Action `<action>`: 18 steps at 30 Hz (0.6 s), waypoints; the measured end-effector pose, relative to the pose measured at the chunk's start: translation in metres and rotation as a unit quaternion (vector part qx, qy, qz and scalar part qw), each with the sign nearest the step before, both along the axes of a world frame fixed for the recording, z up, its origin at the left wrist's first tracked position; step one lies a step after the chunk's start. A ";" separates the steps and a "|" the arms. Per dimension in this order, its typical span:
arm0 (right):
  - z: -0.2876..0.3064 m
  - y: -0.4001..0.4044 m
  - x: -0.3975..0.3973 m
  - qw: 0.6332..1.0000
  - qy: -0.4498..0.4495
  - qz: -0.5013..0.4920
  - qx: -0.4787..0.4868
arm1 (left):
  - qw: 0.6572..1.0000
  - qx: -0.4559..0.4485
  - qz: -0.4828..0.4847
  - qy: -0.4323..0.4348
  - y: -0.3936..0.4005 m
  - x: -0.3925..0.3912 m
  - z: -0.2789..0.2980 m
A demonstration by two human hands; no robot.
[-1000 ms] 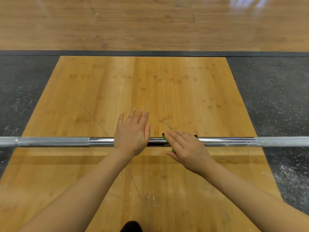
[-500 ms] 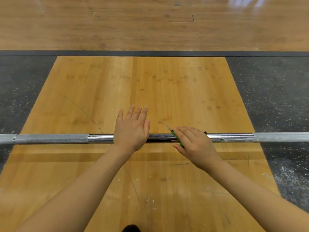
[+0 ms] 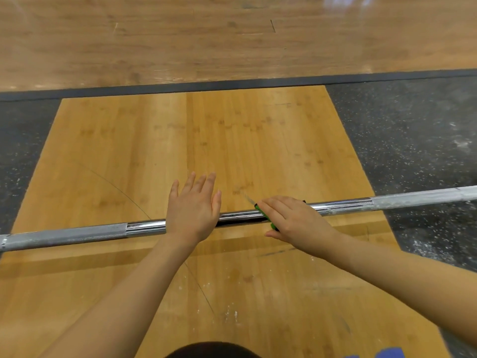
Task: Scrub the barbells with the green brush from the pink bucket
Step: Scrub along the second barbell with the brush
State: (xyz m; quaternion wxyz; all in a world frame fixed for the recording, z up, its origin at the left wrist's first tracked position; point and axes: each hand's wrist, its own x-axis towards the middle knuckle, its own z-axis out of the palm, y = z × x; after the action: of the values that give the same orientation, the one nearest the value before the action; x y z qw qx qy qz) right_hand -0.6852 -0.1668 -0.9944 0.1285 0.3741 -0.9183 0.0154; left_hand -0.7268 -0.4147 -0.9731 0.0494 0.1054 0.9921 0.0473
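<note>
Two hands: flat left hand (image 3: pixel 192 209) presses crosswise barbell (image 3: pixel 242 217); right hand (image 3: pixel 296 220) grips green brush (image 3: pixel 260 211).

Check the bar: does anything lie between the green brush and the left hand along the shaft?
Nothing visible does. Between the green brush under the right hand and the left hand pressing flat on the barbell, only bare chrome shaft shows.

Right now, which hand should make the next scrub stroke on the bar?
Right. The right hand already holds the green brush against the barbell; the left hand lies flat on it, steadying.
</note>
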 end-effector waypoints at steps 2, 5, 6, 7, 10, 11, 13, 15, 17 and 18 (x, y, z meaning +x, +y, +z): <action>0.002 0.006 0.001 1.000 -0.013 -0.007 0.012 | 1.000 0.004 -0.004 -0.004 0.000 0.001 0.001; 0.008 0.024 0.005 0.998 -0.030 -0.035 0.030 | 1.000 0.008 -0.007 -0.006 -0.001 -0.001 0.002; 0.010 0.030 0.006 0.997 -0.034 -0.049 0.044 | 1.000 0.007 -0.007 -0.003 -0.001 -0.001 0.002; 0.013 0.036 0.008 0.995 -0.038 -0.066 0.057 | 1.000 0.005 -0.007 0.002 -0.001 0.000 0.003; 0.016 0.041 0.009 0.992 -0.069 -0.093 0.056 | 1.000 0.005 -0.008 -0.004 0.000 -0.001 0.005; 0.016 0.040 0.009 0.992 -0.077 -0.092 0.048 | 1.000 0.006 -0.009 -0.009 0.001 -0.002 0.006; 0.018 0.040 0.008 0.993 -0.081 -0.080 0.037 | 1.000 0.003 -0.008 -0.007 0.002 -0.003 0.006; 0.017 0.042 0.006 0.994 -0.075 -0.070 0.028 | 1.000 -0.008 -0.011 0.003 0.003 -0.004 0.005; 0.014 0.045 0.006 0.995 -0.071 -0.071 0.013 | 0.999 -0.012 -0.023 0.022 0.008 -0.001 0.005; 0.012 0.048 0.007 0.995 -0.070 -0.073 0.002 | 0.999 -0.006 -0.032 0.033 0.012 0.001 0.006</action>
State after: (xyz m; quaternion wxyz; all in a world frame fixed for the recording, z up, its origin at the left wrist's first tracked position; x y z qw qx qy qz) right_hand -0.6782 -0.1188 -0.9823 0.0640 0.3040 -0.9500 0.0303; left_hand -0.7261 -0.4024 -0.9667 0.0186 0.1379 0.9896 0.0360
